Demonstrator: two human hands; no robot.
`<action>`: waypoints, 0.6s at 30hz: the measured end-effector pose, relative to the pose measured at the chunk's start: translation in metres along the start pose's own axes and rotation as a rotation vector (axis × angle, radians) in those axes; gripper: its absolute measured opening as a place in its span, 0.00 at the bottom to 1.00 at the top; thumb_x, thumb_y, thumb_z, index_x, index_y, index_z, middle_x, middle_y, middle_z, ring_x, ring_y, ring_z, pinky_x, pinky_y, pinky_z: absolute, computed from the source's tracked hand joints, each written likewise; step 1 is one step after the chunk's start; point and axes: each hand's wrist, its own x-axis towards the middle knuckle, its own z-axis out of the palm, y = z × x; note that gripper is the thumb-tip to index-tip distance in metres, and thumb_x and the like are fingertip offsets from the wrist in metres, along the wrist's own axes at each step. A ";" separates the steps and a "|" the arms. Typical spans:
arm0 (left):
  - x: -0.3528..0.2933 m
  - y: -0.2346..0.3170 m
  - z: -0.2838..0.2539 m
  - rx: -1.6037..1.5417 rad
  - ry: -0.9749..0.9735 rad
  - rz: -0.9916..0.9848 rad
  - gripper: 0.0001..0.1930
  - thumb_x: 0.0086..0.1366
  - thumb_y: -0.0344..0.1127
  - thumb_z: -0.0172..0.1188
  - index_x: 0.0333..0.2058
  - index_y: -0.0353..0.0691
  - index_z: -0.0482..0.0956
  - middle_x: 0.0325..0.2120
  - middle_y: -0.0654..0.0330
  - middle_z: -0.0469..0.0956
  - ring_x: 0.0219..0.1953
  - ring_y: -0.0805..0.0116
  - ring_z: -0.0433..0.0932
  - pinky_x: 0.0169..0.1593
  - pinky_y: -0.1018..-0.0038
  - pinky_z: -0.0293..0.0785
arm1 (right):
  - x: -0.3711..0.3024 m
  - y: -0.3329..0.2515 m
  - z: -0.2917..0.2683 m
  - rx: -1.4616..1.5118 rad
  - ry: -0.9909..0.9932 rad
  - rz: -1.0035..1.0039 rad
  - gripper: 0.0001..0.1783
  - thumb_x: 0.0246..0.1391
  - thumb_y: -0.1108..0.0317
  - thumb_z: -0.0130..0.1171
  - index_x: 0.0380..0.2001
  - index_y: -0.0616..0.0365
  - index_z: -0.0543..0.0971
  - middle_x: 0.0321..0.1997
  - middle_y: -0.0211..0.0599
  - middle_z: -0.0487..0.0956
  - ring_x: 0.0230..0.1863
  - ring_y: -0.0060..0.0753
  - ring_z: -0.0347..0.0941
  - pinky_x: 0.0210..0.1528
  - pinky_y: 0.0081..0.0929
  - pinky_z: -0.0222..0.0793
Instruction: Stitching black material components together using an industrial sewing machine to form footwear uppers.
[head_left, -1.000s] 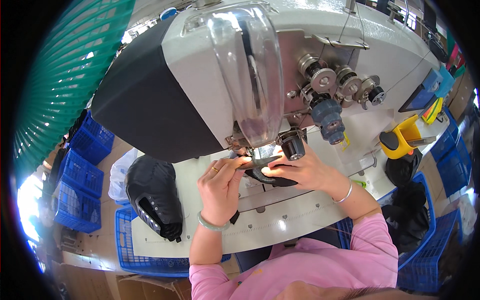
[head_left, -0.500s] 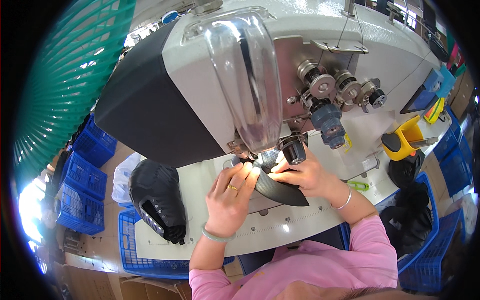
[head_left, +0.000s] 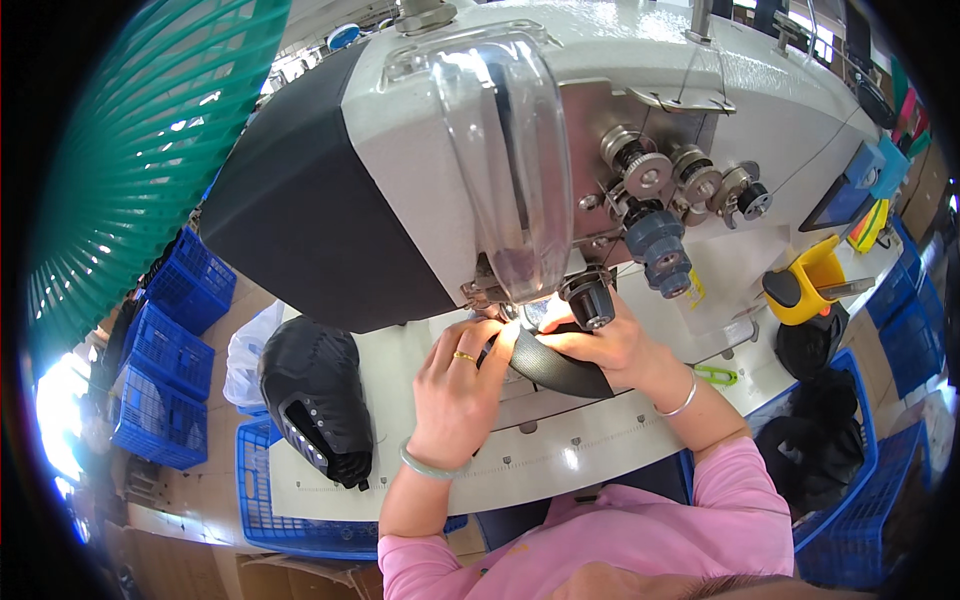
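A curved strip of dark, textured shoe material (head_left: 560,370) lies at the stitching area of a large white sewing machine (head_left: 400,150). My left hand (head_left: 452,388), with a ring and a pale bangle, bends its fingers over the strip's left end. From the other side, my right hand (head_left: 612,345) pinches the strip between thumb and fingers close to the needle, its fingertips partly behind a dark knob (head_left: 590,300). A clear plastic guard (head_left: 508,170) hangs above both hands. The needle itself is hidden by my fingers and the machine parts.
Stacked black shoe uppers (head_left: 315,395) sit on the pale worktable (head_left: 430,490) at left. A yellow holder (head_left: 808,280) and green thread snips (head_left: 716,375) are at right. Blue crates (head_left: 160,415) stand on the floor at left. A green fan guard (head_left: 150,160) fills the upper left.
The strip has turned and shifted slightly toward the needle, its free tip now further up. My left hand has swung with it, and my right hand has moved slightly.
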 end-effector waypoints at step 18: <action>-0.005 -0.007 0.005 -0.208 0.100 -0.097 0.12 0.48 0.24 0.65 0.35 0.39 0.83 0.32 0.62 0.80 0.33 0.64 0.78 0.32 0.72 0.75 | 0.005 -0.012 -0.009 -0.176 -0.112 -0.023 0.22 0.33 0.75 0.63 0.39 0.54 0.81 0.39 0.29 0.74 0.43 0.35 0.70 0.31 0.32 0.66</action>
